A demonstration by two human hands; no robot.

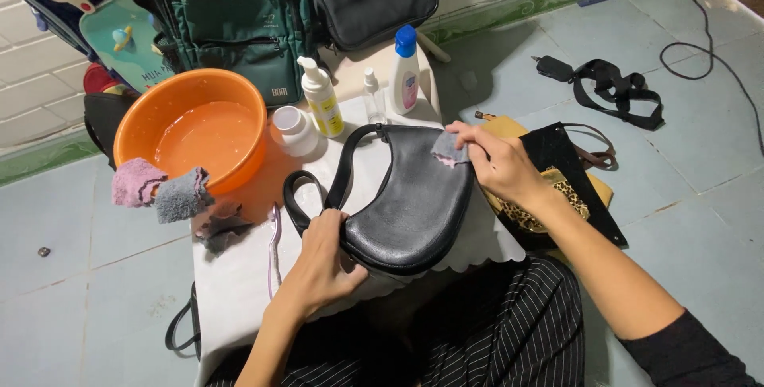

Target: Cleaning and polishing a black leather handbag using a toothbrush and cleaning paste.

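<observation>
Head view, looking down on a small white-covered table (239, 276). The left hand (322, 256) lies closed over the near left edge of a black crescent-shaped leather handbag (414, 204), its grip clamping the bag against the table beside the base of the looped strap. The right hand (497, 163) pinches a small grey cloth with a pink edge (449, 149), its grip shut on the cloth and pressing it onto the bag's upper right end. The bag lies flat between the two hands. Beyond the left hand stand an orange plastic basin holding water (195, 128), with a pink cloth (135, 182) and a grey cloth (181, 194) draped on its rim. Beyond the right hand's grip stand a white pump bottle with a yellow label (322, 99), a small clear spray bottle (372, 94) and a white bottle with a blue cap (405, 70).
</observation>
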